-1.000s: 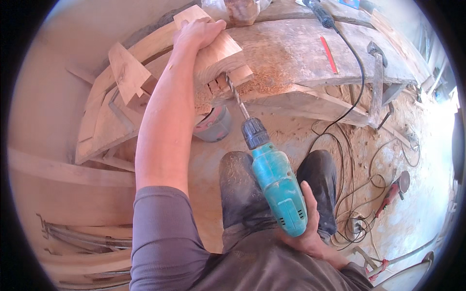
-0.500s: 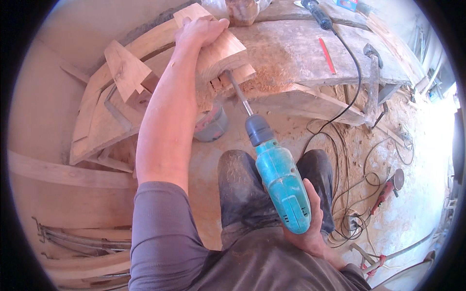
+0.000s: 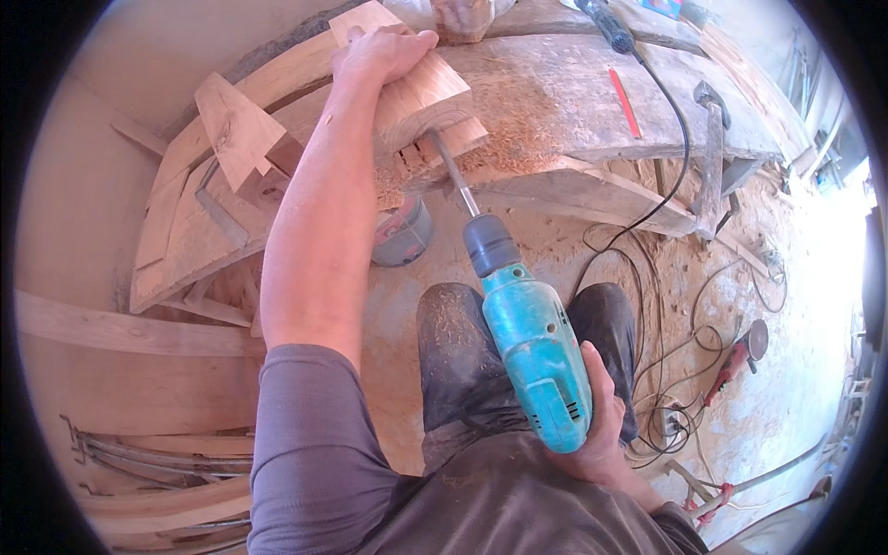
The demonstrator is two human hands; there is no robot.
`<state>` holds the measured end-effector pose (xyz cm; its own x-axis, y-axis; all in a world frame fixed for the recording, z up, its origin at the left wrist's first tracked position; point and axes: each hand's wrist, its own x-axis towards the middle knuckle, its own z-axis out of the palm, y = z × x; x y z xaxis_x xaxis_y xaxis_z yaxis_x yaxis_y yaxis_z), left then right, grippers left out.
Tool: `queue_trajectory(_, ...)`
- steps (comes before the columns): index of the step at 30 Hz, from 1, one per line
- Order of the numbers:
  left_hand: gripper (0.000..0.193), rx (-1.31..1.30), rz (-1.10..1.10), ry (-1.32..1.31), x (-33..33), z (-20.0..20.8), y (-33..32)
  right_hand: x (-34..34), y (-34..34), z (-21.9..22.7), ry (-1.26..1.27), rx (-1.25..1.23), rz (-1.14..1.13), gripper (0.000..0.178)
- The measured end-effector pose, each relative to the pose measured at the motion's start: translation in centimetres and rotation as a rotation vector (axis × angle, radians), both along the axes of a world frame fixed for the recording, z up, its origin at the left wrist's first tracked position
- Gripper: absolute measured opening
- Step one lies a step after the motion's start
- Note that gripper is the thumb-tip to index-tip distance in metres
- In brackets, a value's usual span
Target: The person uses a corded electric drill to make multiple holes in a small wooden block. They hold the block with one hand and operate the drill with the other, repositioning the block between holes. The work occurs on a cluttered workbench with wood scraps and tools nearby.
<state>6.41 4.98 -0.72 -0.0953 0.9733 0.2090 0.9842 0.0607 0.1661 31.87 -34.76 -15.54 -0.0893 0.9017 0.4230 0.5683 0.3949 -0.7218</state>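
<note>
My right hand (image 3: 601, 416) grips a teal power drill (image 3: 536, 351) by its handle, which the drill's body mostly hides. The long bit (image 3: 453, 171) runs forward from the dark chuck (image 3: 491, 244), its tip at the end of a wooden block (image 3: 430, 97). Around the tip, that end has a notch with short dark slots beside it; how deep the bit sits is hidden. My left hand (image 3: 384, 51) presses on top of the block, fingers wrapped over its far side. Wood shavings (image 3: 513, 129) lie on the bench (image 3: 564, 83) next to the block.
On the bench lie a red pencil (image 3: 624, 104), a hammer (image 3: 710, 157), a corded dark tool (image 3: 606, 23) and a notched wood piece (image 3: 239, 129). Below stands a grey bucket (image 3: 404, 236). Cables and a red angle grinder (image 3: 737, 361) lie on the floor at right.
The drill has tilted and turned slightly, its chuck shifting a little left. My left hand stays on the block, which holds nearly the same place.
</note>
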Motion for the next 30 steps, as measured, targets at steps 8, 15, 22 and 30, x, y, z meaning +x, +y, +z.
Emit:
queue_trajectory(8, 0.067, 0.020, -0.002, -0.008, -0.1, -0.2, 0.4, 0.0, -0.1, 0.1, 0.090, -0.040, 0.035, 0.085)
queue_trajectory(15, 0.067, 0.018, -0.003, -0.015, -0.3, -0.4, 0.3, -0.2, -0.1, -0.8, 0.295, -0.109, 0.048, 0.085)
queue_trajectory(22, 0.067, 0.014, -0.015, -0.012, -0.1, 0.1, -0.2, 0.0, 0.2, 0.5, 0.275, -0.138, 0.010, 0.081)
queue_trajectory(30, 0.064, 0.024, -0.008, -0.017, -0.3, 0.0, -0.3, -0.3, -0.1, -0.7, 0.272, -0.076, 0.033, 0.083)
